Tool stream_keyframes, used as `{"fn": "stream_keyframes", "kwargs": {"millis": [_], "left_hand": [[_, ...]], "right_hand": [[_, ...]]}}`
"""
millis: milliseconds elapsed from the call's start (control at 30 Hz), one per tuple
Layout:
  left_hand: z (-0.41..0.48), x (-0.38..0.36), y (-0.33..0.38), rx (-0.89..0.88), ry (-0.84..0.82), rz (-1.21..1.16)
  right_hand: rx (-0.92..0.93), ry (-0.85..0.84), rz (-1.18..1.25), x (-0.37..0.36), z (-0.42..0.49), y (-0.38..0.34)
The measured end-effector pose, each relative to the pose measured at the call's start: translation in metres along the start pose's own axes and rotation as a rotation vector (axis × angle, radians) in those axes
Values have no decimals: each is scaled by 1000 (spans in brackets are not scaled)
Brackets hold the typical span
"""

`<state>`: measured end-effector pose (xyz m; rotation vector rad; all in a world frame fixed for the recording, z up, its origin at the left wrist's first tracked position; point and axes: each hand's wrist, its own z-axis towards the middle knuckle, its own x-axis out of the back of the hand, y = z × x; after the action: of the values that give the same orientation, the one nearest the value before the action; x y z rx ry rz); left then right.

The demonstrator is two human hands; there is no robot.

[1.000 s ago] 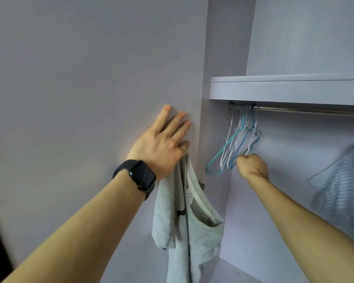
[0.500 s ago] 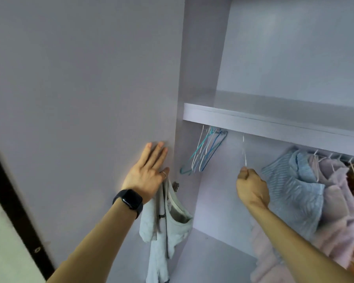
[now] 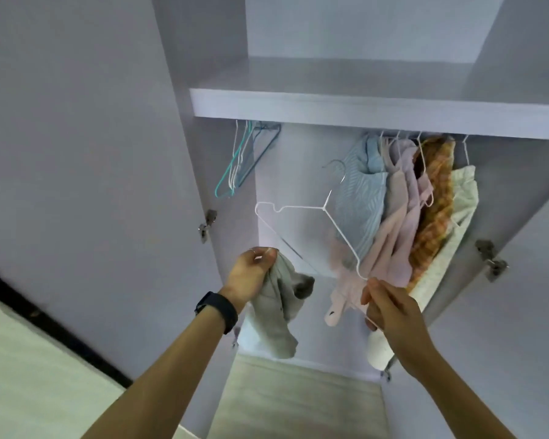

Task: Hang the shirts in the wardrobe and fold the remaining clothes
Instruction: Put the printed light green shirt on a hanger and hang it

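Left hand (image 3: 250,274) grips grey shirt (image 3: 273,315); right hand (image 3: 389,307) pinches white hanger (image 3: 301,208).

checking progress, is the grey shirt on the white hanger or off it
Off it. The grey shirt hangs bunched from the left hand; the white hanger is bare, held by the right hand.

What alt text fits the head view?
The right hand pinches a white wire hanger and the left hand grips a grey shirt before an open wardrobe. Inside, clothes hang right, spare hangers left.
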<state>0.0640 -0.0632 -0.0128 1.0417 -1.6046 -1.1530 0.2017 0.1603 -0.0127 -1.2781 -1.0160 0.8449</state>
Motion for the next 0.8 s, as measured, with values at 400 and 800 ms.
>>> {"fn": "stream_keyframes", "kwargs": {"millis": [400,800], "left_hand": [[-21,-76,-24,236,-123,-82],[-36,-103,-18,82,-303,314]], "right_hand": [[-120,-144,-109,62,-57,72],[-391,-165,233,96,12,28]]}}
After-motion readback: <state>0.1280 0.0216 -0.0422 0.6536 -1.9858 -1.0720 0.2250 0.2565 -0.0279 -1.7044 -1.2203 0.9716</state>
